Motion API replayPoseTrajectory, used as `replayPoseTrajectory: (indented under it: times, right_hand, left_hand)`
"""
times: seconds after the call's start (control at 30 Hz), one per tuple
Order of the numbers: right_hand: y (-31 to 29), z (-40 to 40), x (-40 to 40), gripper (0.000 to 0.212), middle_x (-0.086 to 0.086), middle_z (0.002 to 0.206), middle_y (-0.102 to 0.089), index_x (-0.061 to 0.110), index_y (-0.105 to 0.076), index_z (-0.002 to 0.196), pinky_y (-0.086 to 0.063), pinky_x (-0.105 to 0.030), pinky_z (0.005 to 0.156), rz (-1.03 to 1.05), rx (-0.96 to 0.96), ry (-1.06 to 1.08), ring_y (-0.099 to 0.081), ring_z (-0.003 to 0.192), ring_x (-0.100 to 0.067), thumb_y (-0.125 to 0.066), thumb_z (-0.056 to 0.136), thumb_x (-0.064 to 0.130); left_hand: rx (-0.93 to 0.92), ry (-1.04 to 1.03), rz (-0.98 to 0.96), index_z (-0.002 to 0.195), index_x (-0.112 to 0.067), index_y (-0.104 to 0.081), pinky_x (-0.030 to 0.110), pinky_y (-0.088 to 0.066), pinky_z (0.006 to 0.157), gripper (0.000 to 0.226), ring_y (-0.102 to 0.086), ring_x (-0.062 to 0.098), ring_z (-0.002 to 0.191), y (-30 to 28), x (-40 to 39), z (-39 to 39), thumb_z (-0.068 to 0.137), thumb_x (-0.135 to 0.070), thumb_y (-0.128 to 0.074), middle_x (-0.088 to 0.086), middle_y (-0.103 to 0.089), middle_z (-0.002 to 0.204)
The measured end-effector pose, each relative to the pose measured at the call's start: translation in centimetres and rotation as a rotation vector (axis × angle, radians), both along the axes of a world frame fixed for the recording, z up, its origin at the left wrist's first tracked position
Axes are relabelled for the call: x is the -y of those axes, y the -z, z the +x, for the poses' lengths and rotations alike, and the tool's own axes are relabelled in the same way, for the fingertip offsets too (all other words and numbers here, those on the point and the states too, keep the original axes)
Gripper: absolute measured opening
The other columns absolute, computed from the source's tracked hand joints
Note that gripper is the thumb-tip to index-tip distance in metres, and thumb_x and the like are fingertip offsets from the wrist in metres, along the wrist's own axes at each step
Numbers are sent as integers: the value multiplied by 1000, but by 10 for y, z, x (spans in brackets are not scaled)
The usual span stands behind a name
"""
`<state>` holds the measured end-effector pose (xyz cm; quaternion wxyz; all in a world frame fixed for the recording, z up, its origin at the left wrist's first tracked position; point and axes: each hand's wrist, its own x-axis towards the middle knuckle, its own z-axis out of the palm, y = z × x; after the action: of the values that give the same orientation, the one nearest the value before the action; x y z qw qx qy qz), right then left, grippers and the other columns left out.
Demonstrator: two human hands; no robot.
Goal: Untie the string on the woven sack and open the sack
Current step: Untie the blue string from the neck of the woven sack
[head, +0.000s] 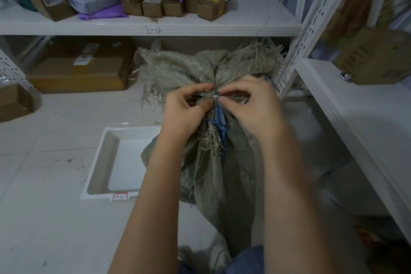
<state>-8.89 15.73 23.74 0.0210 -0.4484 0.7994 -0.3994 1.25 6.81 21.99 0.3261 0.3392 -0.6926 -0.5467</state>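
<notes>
A grey-green woven sack (224, 176) stands on the floor in front of me, its neck bunched tight and its frayed mouth (200, 62) fanning out above. A blue and white string (219, 122) is tied round the neck, with loose ends hanging down the front. My left hand (186, 109) pinches the neck from the left, fingertips on the knot. My right hand (253, 104) pinches the string at the knot from the right. The knot itself is mostly hidden by my fingers.
A white plastic tray (100, 162) lies on the tiled floor to the left of the sack. White metal shelving (155, 26) holds cardboard boxes and parcels behind; another shelf unit (355, 107) stands close on the right. A large box (77, 69) sits under the back shelf.
</notes>
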Motion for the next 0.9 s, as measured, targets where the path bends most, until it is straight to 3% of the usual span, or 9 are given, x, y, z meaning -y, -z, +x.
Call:
replayPoseTrajectory:
  times: [0.13,0.3,0.4,0.5,0.63,0.77,0.9]
  right_hand:
    - [5,0,4,16,8,85,-63,19,-77,93,-56,-42,82,-53,66,-37,-66,88,-16,-76,77,20]
    - [4,4,5,16,5,89,-73,20,-77,94,-57,-39,80,-85,73,-14,-68,86,-14,-75,78,22]
    - [4,5,7,18,6,93,-75,20,-76,97,-56,-37,82,-79,59,25,-68,89,-12,-73,80,23]
    - [4,4,7,15,5,94,-74,20,-76,95,-55,-37,85,-64,35,54,-68,91,-12,-71,81,23]
    - [2,4,6,11,10,90,-66,19,-72,94,-50,-40,91,1,-23,56,-62,98,-17,-66,85,19]
    - [1,2,5,9,9,86,-61,17,-70,91,-51,-44,88,-35,42,58,-62,96,-21,-65,85,13]
    - [1,3,2,8,10,85,-56,15,-69,92,-48,-45,92,15,12,58,-60,98,-21,-63,87,12]
  left_hand:
    - [-42,16,8,103,-14,-70,21,-52,78,27,-62,9,80,-1,0,1,80,0,-69,1,-68,91]
    - [-104,97,-44,93,-15,-54,32,-48,63,24,-57,23,75,-1,4,5,83,4,-64,7,-61,93]
    - [-92,75,-80,84,-18,-59,32,-51,72,21,-60,19,78,0,4,2,83,2,-65,1,-63,85]
    - [-75,66,-82,87,-15,-67,23,-52,81,16,-63,7,80,-1,2,-2,82,0,-67,-9,-66,82]
    - [-85,19,-26,84,-16,-70,18,-55,76,13,-65,7,76,-2,-1,-4,80,-4,-71,-6,-68,80]
    - [-117,31,22,82,-18,-71,10,-54,69,14,-63,-5,65,-7,-4,-6,78,-5,-74,-9,-69,75]
    - [-10,50,-55,77,-30,-70,28,-58,81,19,-67,6,75,-5,-5,-9,79,-11,-73,-10,-69,77]
